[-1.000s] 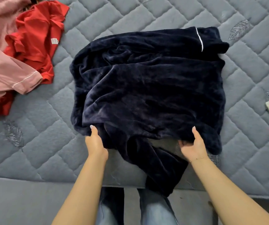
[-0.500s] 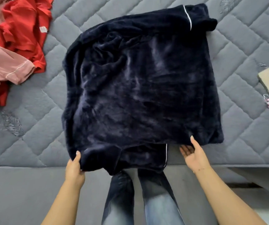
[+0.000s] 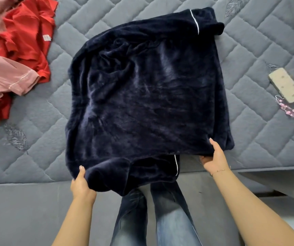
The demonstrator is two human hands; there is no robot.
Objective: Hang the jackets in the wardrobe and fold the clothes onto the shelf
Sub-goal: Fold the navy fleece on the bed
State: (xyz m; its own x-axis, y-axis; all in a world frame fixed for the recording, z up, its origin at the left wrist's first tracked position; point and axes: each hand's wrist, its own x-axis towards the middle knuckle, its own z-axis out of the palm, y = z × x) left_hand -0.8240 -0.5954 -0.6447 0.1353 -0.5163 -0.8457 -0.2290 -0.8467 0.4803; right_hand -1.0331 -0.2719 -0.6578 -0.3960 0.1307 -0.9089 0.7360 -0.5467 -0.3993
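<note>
A dark navy velvety garment (image 3: pixel 148 96) with thin white piping lies spread on the grey quilted mattress (image 3: pixel 259 50), its near edge hanging over the bed's front. My left hand (image 3: pixel 81 181) grips the near left corner of the garment. At the near right edge, my right hand (image 3: pixel 213 158) has its thumb on top of the fabric and its fingers tucked under it. A red garment (image 3: pixel 27 38) and a pink garment (image 3: pixel 2 77) lie crumpled together at the far left of the mattress.
A phone (image 3: pixel 286 85) in a pale case with a pink beaded charm (image 3: pixel 287 108) lies on the mattress at the right. My legs in blue jeans (image 3: pixel 160 219) stand against the bed's front edge. The bed's right corner is at the far right.
The navy garment has been drawn toward the bed's front edge and flattened out. My left hand moved down to the near left corner, and my right hand closed on the near right edge.
</note>
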